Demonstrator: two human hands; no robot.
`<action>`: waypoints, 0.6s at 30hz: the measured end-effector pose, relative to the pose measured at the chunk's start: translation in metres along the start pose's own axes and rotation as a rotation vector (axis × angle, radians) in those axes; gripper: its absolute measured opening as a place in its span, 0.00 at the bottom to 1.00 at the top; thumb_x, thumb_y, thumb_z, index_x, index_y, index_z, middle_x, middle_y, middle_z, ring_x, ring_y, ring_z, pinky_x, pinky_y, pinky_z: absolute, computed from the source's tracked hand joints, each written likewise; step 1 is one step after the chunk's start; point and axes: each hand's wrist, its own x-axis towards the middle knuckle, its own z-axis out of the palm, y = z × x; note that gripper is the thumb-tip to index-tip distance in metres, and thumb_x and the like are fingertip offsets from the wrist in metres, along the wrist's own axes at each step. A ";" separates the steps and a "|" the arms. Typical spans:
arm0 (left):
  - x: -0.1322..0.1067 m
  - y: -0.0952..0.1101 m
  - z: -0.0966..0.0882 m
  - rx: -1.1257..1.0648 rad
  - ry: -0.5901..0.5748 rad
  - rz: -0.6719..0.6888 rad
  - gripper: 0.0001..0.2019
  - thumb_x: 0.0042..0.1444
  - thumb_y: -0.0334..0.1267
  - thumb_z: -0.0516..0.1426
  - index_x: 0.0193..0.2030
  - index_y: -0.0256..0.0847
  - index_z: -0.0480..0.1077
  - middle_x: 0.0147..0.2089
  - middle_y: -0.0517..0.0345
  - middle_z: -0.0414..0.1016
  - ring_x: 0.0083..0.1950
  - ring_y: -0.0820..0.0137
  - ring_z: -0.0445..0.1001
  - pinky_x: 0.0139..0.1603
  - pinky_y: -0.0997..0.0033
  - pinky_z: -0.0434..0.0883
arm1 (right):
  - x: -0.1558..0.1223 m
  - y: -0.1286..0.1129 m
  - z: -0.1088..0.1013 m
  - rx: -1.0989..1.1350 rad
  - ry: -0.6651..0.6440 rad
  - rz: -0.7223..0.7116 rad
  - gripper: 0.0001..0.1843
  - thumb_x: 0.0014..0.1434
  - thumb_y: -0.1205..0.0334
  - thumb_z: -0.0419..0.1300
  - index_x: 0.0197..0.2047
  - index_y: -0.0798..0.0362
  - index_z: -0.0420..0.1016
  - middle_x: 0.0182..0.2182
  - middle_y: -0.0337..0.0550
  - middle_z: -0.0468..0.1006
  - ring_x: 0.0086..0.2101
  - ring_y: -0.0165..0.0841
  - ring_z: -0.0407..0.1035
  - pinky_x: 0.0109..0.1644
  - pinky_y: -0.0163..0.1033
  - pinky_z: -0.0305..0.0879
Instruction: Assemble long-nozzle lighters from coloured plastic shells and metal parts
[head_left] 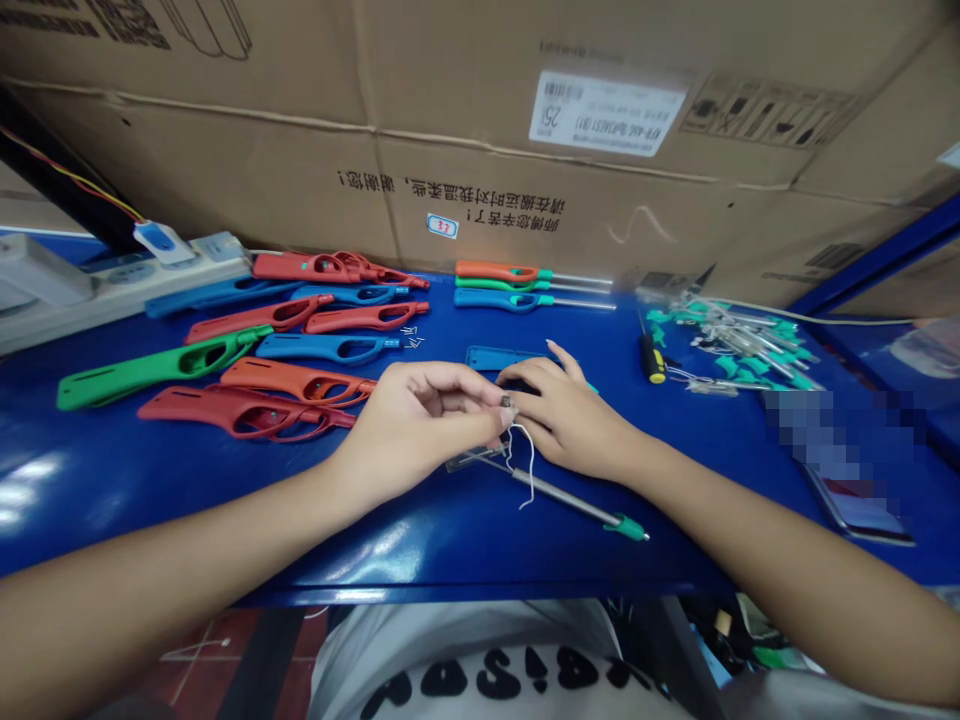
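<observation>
My left hand (pixel 420 415) pinches a small dark part (pixel 505 401) between thumb and index finger. A loose white wire (pixel 531 455) hangs just below it. My right hand (pixel 566 410) meets the left at the fingertips, its fingers bent and one lifted; what it grips is hidden. Under both hands lies a lighter's metal tube (pixel 566 496) with a green tip (pixel 628 527) and a clear piece (pixel 466 460) at its other end. Behind my right hand, a blue lighter shell (pixel 495 357) rests on the table, partly covered.
Several red, blue, orange and green lighter shells (pixel 165 367) lie left. Lighters with tubes (pixel 499 299) line the back by a cardboard box (pixel 450 120). On the right are a pile of tube assemblies (pixel 750 345), a screwdriver (pixel 652 358) and a phone (pixel 862 505). A power strip (pixel 127 285) stands far left.
</observation>
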 end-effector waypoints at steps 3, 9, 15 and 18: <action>-0.001 0.000 0.001 0.016 0.004 -0.007 0.07 0.42 0.31 0.68 0.29 0.37 0.77 0.23 0.62 0.78 0.24 0.74 0.76 0.27 0.78 0.73 | -0.001 0.000 -0.001 -0.016 0.001 -0.012 0.15 0.69 0.62 0.51 0.51 0.50 0.77 0.50 0.48 0.75 0.53 0.40 0.69 0.70 0.68 0.40; -0.003 -0.001 0.001 0.050 -0.005 -0.002 0.05 0.44 0.31 0.67 0.29 0.37 0.77 0.23 0.62 0.76 0.23 0.76 0.73 0.26 0.77 0.71 | -0.002 0.005 0.000 -0.004 0.005 0.008 0.17 0.68 0.68 0.49 0.53 0.50 0.76 0.51 0.48 0.77 0.54 0.38 0.70 0.71 0.67 0.38; -0.006 -0.008 0.008 0.030 -0.053 -0.084 0.05 0.43 0.31 0.68 0.29 0.37 0.77 0.23 0.61 0.77 0.24 0.76 0.74 0.29 0.78 0.72 | -0.002 0.013 0.007 0.092 0.091 0.065 0.13 0.68 0.63 0.54 0.52 0.49 0.75 0.48 0.47 0.77 0.51 0.39 0.71 0.69 0.63 0.45; -0.010 -0.010 0.013 0.039 -0.098 -0.134 0.05 0.43 0.30 0.67 0.28 0.36 0.77 0.22 0.62 0.76 0.24 0.78 0.72 0.28 0.80 0.70 | -0.001 0.013 0.008 0.160 0.109 0.083 0.09 0.68 0.65 0.55 0.47 0.50 0.75 0.44 0.45 0.78 0.49 0.37 0.72 0.68 0.60 0.47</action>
